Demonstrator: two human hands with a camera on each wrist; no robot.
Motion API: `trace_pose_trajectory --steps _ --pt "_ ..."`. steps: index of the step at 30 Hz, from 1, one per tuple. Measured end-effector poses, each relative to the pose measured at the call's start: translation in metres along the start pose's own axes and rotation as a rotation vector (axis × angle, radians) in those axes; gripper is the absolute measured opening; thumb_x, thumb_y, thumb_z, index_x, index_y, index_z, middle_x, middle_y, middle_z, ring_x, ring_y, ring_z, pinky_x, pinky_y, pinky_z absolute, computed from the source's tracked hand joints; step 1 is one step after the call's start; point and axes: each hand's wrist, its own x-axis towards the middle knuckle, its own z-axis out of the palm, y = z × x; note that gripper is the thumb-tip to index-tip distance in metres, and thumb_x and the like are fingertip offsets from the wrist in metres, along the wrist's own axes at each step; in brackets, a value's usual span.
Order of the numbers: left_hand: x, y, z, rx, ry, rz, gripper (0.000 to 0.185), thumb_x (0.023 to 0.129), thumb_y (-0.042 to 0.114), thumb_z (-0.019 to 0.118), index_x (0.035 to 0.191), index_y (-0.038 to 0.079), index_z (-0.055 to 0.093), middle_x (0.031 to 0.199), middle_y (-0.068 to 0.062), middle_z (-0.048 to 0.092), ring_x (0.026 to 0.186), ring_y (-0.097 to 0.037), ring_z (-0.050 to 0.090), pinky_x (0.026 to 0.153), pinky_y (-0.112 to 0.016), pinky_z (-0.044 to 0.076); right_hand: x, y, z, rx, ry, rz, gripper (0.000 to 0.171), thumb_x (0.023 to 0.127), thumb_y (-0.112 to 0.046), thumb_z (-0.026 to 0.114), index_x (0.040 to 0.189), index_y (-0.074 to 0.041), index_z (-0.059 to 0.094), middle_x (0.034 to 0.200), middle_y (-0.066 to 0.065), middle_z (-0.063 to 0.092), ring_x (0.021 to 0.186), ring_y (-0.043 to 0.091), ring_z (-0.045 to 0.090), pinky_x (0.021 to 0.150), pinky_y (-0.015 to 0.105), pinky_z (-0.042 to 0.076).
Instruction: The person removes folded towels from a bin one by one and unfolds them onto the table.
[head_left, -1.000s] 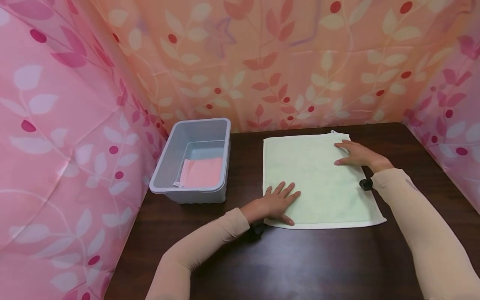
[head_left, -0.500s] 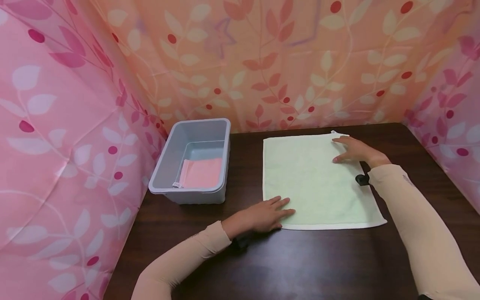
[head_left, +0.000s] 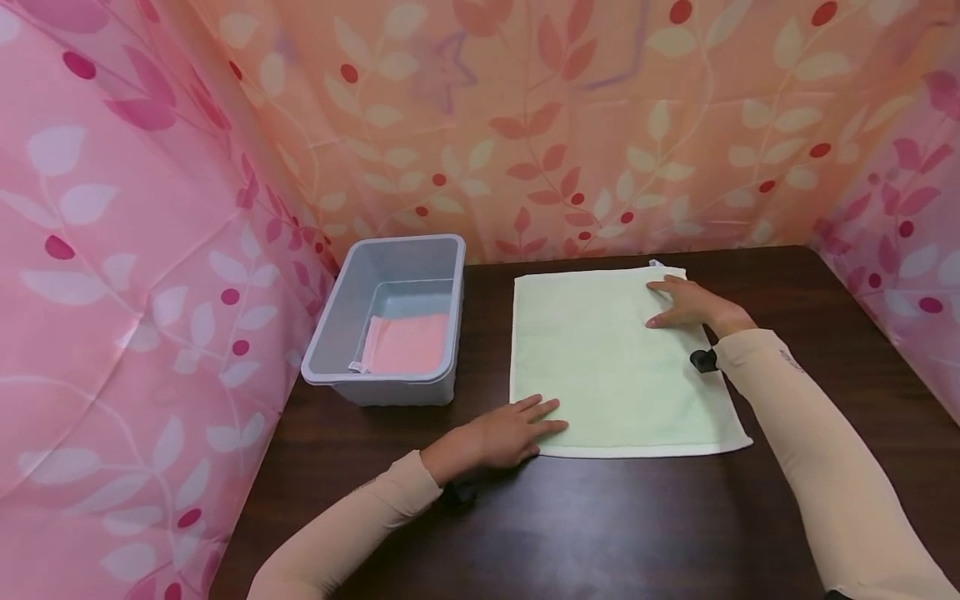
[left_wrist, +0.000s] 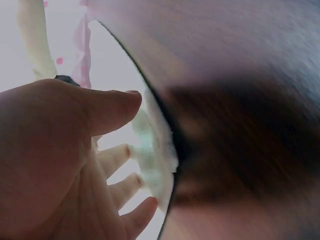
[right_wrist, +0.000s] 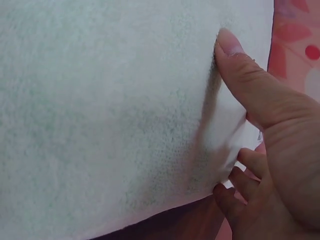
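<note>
Left hand point(head_left: 504, 435): the fingers are lying nearly straight and spread over the near left corner of a pale green, square terry towel point(head_left: 611, 358) with a white border; they are grasping nothing, though the washed-out left wrist view is hardly showing how firmly they are pressing.
Right hand point(head_left: 692, 304): thumb and forefinger are standing wide apart over the towel near its far right corner, pinching nothing between them; in the right wrist view the other fingertips are lying at its edge.
Towel: it is lying flat between the two hands; a small white fabric tag point(head_left: 656, 263) is sticking out past its far edge, near the right corner.
Forearms: a stretchy beige left sleeve point(head_left: 345, 521) and a matching right sleeve point(head_left: 810, 450) are covering them; a small black camera point(head_left: 703, 360) is sitting at the right wrist.
Bin: an open, grey-blue, rectangular plastic bin point(head_left: 393, 393) is standing left of the towel, apart from it.
Bin floor: a folded pink cloth point(head_left: 408, 343) is lying toward the near end.
Table: a dark brown, wood-grained table point(head_left: 600, 533) is carrying towel and bin.
Backdrop: an orange, leaf-patterned fabric curtain point(head_left: 540, 125) is hanging behind.
</note>
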Motion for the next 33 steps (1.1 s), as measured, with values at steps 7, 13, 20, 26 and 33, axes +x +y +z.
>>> trace_pose_trajectory --steps 7,13,20,26,33 --pt "-0.018 -0.011 -0.002 -0.120 -0.019 -0.065 0.053 0.103 0.030 0.052 0.154 0.029 0.035 0.166 0.000 0.023 0.154 -0.027 0.023 0.122 -0.036 0.032 0.010 -0.025 0.006 0.006 -0.010 -0.007 0.095 0.082 -0.050 0.076 0.155 -0.008 0.031 0.161 0.033 0.012 0.146 0.056 0.012 0.113 0.075 0.016" --pt "-0.029 -0.019 -0.003 -0.176 -0.013 -0.086 0.052 0.103 0.029 0.053 0.152 0.025 0.039 0.166 -0.003 0.025 0.154 -0.029 0.023 0.124 -0.038 0.029 0.015 -0.046 0.007 0.006 -0.020 -0.004 0.093 0.083 -0.047 0.076 0.155 -0.007 0.031 0.161 0.033 0.012 0.147 0.055 0.012 0.113 0.075 0.015" --pt "-0.035 -0.023 0.000 -0.207 0.010 -0.076 0.055 0.102 0.033 0.053 0.154 0.025 0.036 0.166 -0.003 0.024 0.155 -0.028 0.021 0.123 -0.038 0.029 0.019 -0.049 0.005 -0.022 -0.028 0.001 0.095 0.083 -0.048 0.076 0.154 -0.005 0.031 0.160 0.033 0.013 0.146 0.057 0.012 0.112 0.076 0.014" --pt "-0.051 -0.022 -0.007 -0.287 0.079 -0.055 0.060 0.102 0.037 0.053 0.156 0.027 0.030 0.165 -0.001 0.026 0.154 -0.022 0.025 0.122 -0.038 0.032 0.016 -0.079 -0.006 -0.044 0.007 -0.052 0.078 0.084 -0.040 0.077 0.146 -0.004 0.046 0.152 0.031 0.037 0.138 0.050 0.035 0.110 0.071 0.029" --pt "-0.099 -0.017 -0.039 -0.419 0.251 -0.052 0.056 0.100 0.041 0.055 0.153 0.031 0.037 0.161 0.007 0.035 0.148 -0.012 0.036 0.115 -0.036 0.041 0.011 -0.179 -0.030 -0.020 -0.170 -0.247 0.048 0.091 -0.030 0.072 0.132 -0.007 0.063 0.133 0.022 0.063 0.121 0.037 0.061 0.102 0.055 0.049"
